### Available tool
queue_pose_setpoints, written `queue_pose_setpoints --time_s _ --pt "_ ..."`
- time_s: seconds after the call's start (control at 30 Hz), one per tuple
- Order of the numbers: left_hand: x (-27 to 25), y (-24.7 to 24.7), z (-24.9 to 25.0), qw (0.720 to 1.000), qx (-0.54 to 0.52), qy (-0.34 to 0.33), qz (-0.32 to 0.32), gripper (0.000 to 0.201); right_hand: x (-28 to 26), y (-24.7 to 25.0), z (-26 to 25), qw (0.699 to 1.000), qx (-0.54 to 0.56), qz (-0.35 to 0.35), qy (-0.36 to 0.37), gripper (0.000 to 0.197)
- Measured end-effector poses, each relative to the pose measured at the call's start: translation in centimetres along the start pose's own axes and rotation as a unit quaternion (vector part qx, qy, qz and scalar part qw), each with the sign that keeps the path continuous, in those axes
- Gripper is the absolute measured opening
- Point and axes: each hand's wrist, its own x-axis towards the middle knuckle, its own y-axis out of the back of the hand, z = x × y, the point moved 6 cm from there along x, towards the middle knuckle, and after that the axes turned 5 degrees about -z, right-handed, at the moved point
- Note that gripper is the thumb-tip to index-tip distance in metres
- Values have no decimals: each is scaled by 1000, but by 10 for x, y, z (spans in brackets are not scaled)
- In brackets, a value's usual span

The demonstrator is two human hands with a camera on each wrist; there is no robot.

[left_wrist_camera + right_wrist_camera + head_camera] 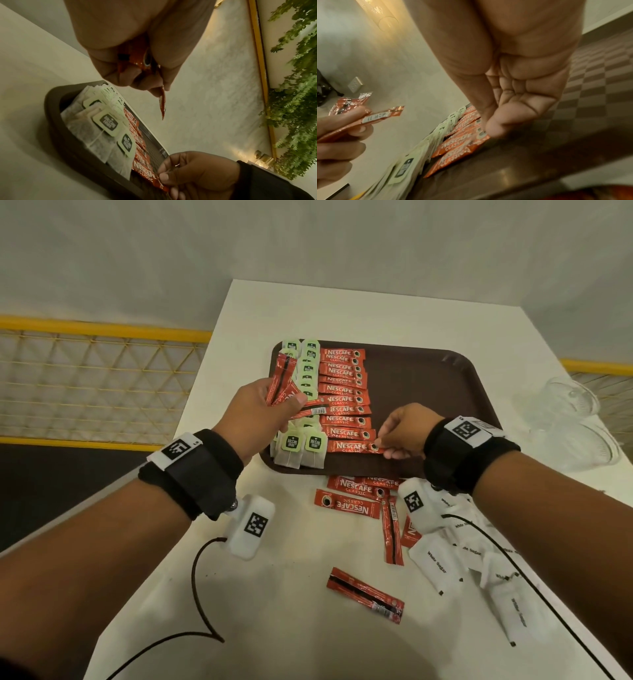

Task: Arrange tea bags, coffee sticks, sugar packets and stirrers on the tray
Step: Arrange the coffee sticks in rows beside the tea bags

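A brown tray (428,392) lies on the white table. Along its left side runs a column of green-tagged tea bags (301,446), with a column of red coffee sticks (344,402) beside it. My left hand (263,409) hovers over the tray's left edge and grips a bundle of coffee sticks (284,381) (137,59). My right hand (400,433) pinches the right end of the nearest coffee stick (352,446) (145,173) (453,155), which lies flat at the bottom of the column. No stirrers are in view.
Loose coffee sticks (356,498) and white sugar packets (455,553) lie on the table in front of the tray, one stick (364,595) nearer me. Clear glassware (575,422) stands right of the tray. A yellow mesh rail (96,378) runs along the left.
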Motion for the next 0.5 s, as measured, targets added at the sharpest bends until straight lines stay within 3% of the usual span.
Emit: queue_pose_setpoints --time_s 0.37,0.5 --pt "-4 -10 1 1000 -3 -3 -29 35 6 4 -4 1000 1 26 8 30" --pt "-6 -17 5 999 0 -15 -43 33 -12 19 -21 979 -76 117 150 28"
